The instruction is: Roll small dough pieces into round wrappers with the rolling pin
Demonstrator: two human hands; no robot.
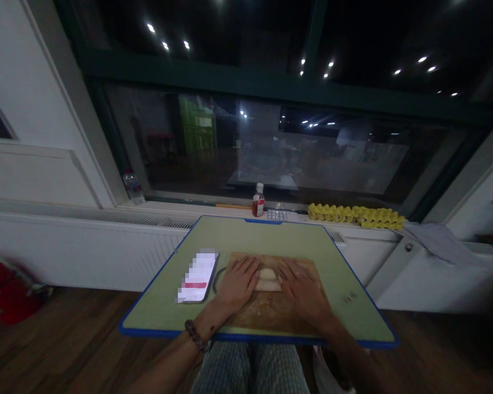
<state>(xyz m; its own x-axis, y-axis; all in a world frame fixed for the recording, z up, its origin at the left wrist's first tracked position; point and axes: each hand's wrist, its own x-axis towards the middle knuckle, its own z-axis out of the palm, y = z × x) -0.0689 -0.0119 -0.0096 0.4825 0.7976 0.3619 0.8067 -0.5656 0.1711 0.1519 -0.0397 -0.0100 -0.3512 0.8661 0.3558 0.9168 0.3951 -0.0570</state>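
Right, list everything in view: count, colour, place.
table: 1, green, blue-edged, centre
board: 1, brown, on table
dough-like lump: 1, cream, board
pale bar: 1, off-white, beside lump
phone: 1, white-screened, table's left
small bottle: 1, reddish, windowsill
clear bottle: 1, colourless, sill's left
bumpy tray: count unclear, yellow, sill
cloth: 1, grey, right
window: 1, green-framed, beyond table
bracelet: 1, dark, left wrist
left hand, right hand: 1 each, bare, over board

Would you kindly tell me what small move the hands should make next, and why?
Perhaps a gentle push forward: the left hand and right hand seem to cover the ends of the pale bar, and a pale rounded lump lies just beyond it, above the wooden board.
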